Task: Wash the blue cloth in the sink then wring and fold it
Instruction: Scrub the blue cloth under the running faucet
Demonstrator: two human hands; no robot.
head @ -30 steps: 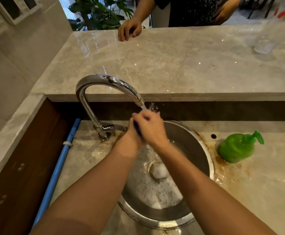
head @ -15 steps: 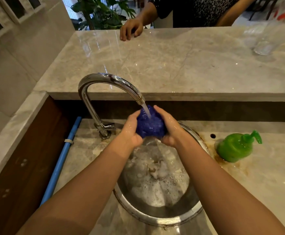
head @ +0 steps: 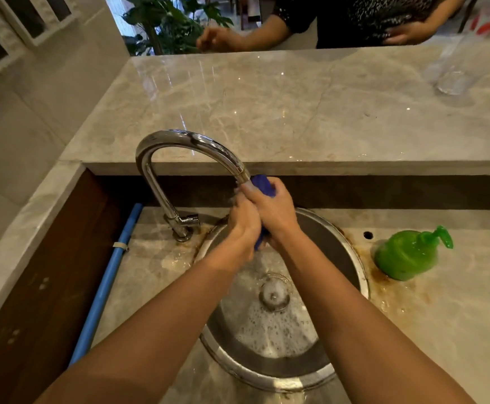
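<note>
A blue pipe [head: 106,275] runs along the left edge of the lower desk [head: 156,258]. Next to it the chrome tap [head: 179,141] arches up from the back left of the round steel sink [head: 361,275], and its spout ends right at the hands. The left hand [head: 243,225] and right hand [head: 276,209] are both clamped tight around the blue cloth [head: 262,184], which is bunched into a rope over the back of the sink (one end pokes out above the right hand, and a bit shows low down between the hands). Suds sit around the drain strainer [head: 274,295]. Toward the desk's right edge there's a green pump bottle [head: 404,255] on a brownish stain. A blurry clear glass [head: 453,80] is on the upper desk's far right.
</note>
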